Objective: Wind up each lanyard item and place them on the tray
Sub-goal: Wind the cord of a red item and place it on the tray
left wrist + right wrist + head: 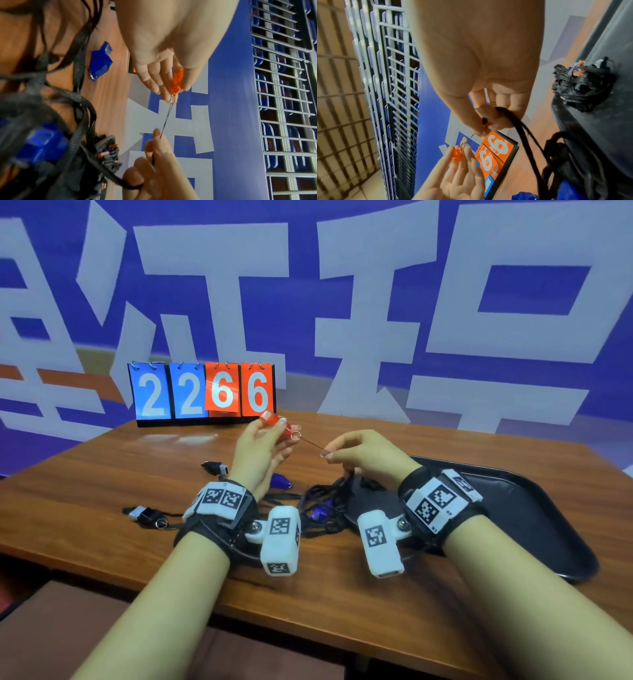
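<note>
Item under handling: orange whistle (274,421), raised above wooden table (137,460) at centre of head view, just below flip scoreboard (202,392). Pinched between thumb and fingertips of left hand (260,450), other fingers loosely extended. Joins through small metal ring (296,435) to thin black loop (313,444), drawn taut down and right to right hand (363,457). Clamped there between thumb and forefinger. Wider black strap (531,136) passes under lower curled fingers of same hand in right wrist view, then drops toward tangle of lanyards (325,508) at lower centre of head view, at left end of black tray (534,508) and seemingly partly over its rim. Whistle body judged light, hard and smooth: liable to twist out of a fingertip pinch under cord tension, so better taken across its broad sides than at its ends. Ring judged a poor handle, free to swivel. Thin loop judged limp and fine, hard to hold firmly. Strap judged soft, woven and pliant, prone to springing loose once wound; best gripped close to its junction with thin loop and wrapped round whistle body under light, even tension. Snag risk judged high, with strap running into tangle. Wound bundle (583,83) already on tray, upper right of right wrist view. Also on table, left of centre in head view: blue whistle (281,481), black whistle (214,468) and second black whistle (145,513), not yet wound.
</note>
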A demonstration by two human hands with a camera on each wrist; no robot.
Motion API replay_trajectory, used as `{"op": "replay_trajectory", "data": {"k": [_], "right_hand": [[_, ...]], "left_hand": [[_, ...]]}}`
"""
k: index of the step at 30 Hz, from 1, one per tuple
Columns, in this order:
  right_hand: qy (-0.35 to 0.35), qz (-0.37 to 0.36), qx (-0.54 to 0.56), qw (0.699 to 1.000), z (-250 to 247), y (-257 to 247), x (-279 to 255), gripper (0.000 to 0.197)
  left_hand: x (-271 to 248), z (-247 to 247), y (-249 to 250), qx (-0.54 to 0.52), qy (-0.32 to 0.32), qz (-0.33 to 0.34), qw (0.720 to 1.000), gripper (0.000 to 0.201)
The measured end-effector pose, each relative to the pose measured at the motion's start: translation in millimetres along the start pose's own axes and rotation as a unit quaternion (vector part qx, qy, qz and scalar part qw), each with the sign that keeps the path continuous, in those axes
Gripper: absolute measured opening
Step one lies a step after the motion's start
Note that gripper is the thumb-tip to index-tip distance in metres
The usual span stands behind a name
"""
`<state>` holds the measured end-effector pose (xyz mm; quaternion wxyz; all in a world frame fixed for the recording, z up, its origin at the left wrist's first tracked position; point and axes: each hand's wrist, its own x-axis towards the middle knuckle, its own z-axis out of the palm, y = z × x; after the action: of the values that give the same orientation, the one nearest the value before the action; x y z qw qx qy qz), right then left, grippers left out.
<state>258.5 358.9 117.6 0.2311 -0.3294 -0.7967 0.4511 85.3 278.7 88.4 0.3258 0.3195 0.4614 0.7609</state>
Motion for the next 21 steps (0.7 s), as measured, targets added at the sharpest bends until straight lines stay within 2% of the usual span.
{"op": "replay_trajectory", "data": {"k": [2,4,7,9,11,15,21], "right_hand": [[-0.003,0.014,-0.081,0.997,-0.6,-2.7,0.3,0.017],[-0.016,0.014,-0.105,0.994,-0.5,-6.5,0.4,0.024],[-0.034,-0.019,0.046,0.998,0.6,-19.0,3.5,0.021],[-0.033,-0.049,0.156,0.986,-0.6,-32.9,7.0,0.019],[-0.02,-0.073,0.206,0.976,-1.3,-49.0,9.8,0.018],[0.062,-0.11,0.214,0.969,-8.1,-71.6,9.0,0.015],[0.081,-0.146,0.169,0.971,-10.5,-68.9,1.7,0.024]], "left_hand": [[-1.2,-3.9,1.6,0.005,0.027,0.018,0.999,0.013],[-1.7,-9.2,2.8,-0.001,0.056,0.027,0.998,0.021],[-2.2,-18.1,3.7,-0.017,0.082,0.021,0.996,0.029],[-3.4,-20.4,4.5,-0.018,0.085,0.008,0.996,0.024],[-5.0,-20.3,5.9,-0.023,0.084,0.0,0.996,0.016],[-3.8,-27.0,7.2,-0.037,0.117,-0.021,0.992,0.014],[-1.5,-34.7,0.8,-0.007,0.162,-0.046,0.986,0.012]]}}
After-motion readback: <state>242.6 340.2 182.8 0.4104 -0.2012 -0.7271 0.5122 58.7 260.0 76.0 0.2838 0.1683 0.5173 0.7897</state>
